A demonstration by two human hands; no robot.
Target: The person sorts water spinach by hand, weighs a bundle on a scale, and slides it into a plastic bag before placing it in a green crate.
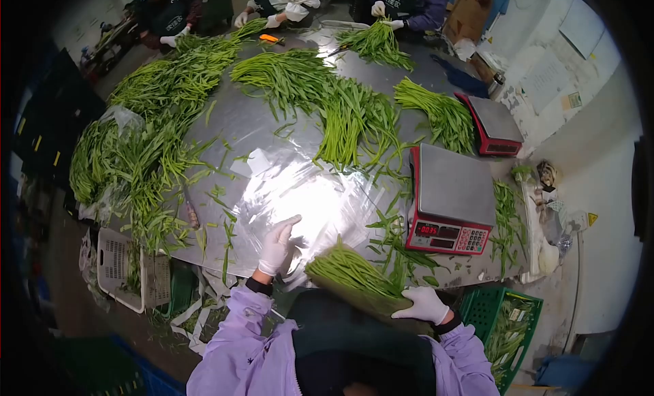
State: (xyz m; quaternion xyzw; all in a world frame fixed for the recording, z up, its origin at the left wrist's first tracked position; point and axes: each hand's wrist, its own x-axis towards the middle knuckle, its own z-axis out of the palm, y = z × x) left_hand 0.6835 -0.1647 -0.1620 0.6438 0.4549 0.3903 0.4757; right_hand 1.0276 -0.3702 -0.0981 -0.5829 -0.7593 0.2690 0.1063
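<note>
My left hand (276, 247), in a white glove, is over the near edge of the metal table (211, 140). Its fingers are stretched out, with nothing held in them. In my right hand (422, 305), also gloved, is a bundle of green stems (351, 268) in a bag or wrap, tilted with the cut ends towards the left. The fingers of this hand close round the bundle's right end. Just beyond it stands a red scale (455, 185) with a lit display. Loose leaves lie between the scale and the bundle.
Leafy greens (157, 103) cover the table's left side; more bunches (354, 123) lie mid-table. A second scale (494, 120) stands at right. A white basket (119, 270) and green crate (480, 311) flank the near edge. Gloved co-workers handle greens across the table. A knife (192, 215) lies left.
</note>
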